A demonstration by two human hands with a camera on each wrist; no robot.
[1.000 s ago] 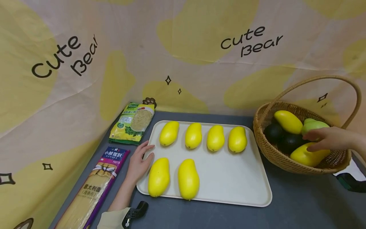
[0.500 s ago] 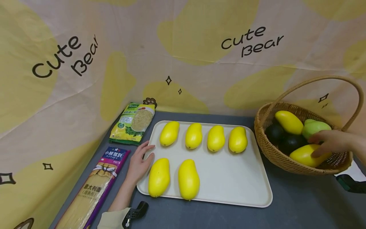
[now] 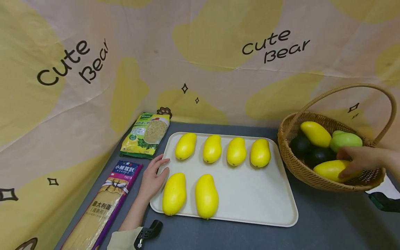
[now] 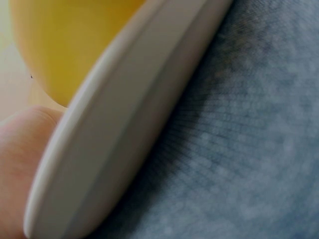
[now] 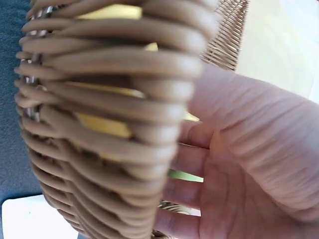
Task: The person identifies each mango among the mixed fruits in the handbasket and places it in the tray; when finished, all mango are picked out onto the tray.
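My right hand [image 3: 360, 159] is inside the wicker basket [image 3: 312, 178], with thumb and fingers on either side of a yellow mango [image 3: 328, 170]. In the right wrist view the basket's woven wall hides most of that mango and the fingertips. Around it in the basket lie another mango [image 3: 315, 133], a light green fruit [image 3: 345, 140] and dark avocado-like fruits [image 3: 319, 156]. My left hand [image 3: 153, 177] rests at the left rim of a white tray [image 3: 250, 198], fingers spread loosely. Beside its thumb a mango [image 3: 174, 194] lies on the tray.
Across the tray's back runs a row of mangoes [image 3: 212, 148]; one more mango [image 3: 207, 196] lies at the front. Left of the tray are a pasta packet [image 3: 103, 205] and a yellow-green food bag [image 3: 145, 135]. The basket's tall handle [image 3: 343, 88] arches above it. A patterned cloth hangs behind.
My right hand has lowered onto the front mango in the basket and taken hold, and that mango has shifted slightly left. The left hand has stayed at the tray rim.
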